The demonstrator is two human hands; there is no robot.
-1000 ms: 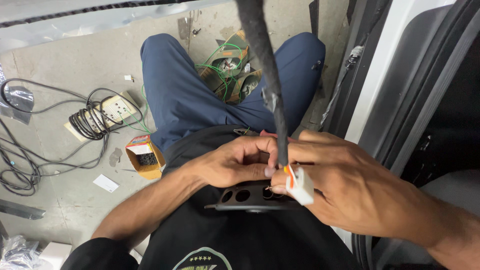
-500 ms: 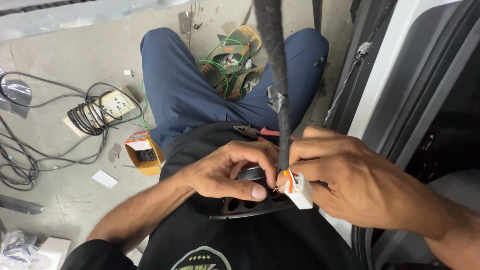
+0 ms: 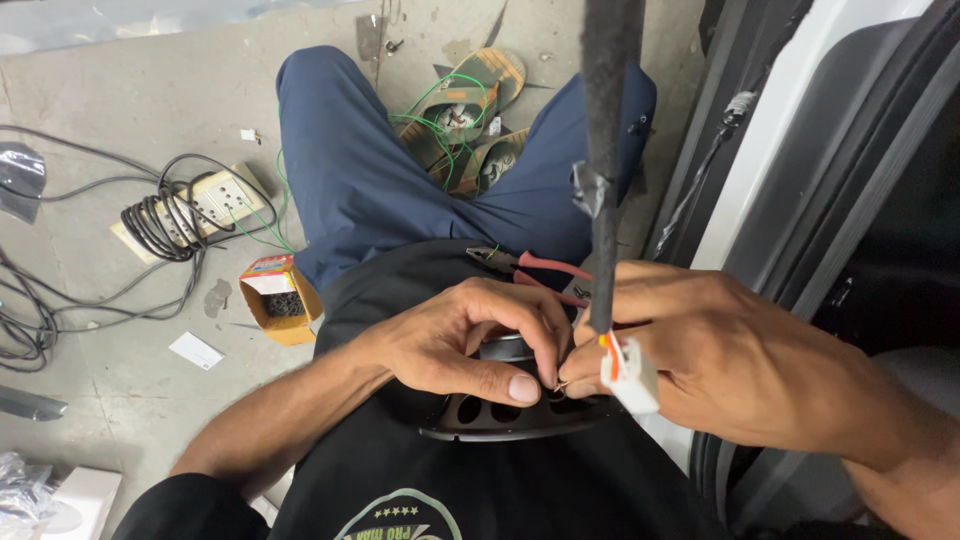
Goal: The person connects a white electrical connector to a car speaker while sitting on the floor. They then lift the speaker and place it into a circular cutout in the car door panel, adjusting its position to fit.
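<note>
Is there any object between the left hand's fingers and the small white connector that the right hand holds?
Nothing visible stands between them. The left hand pinches right beside the white connector, which the right hand holds at the end of the black sleeved cable. The black round part lies underneath both hands.
</note>
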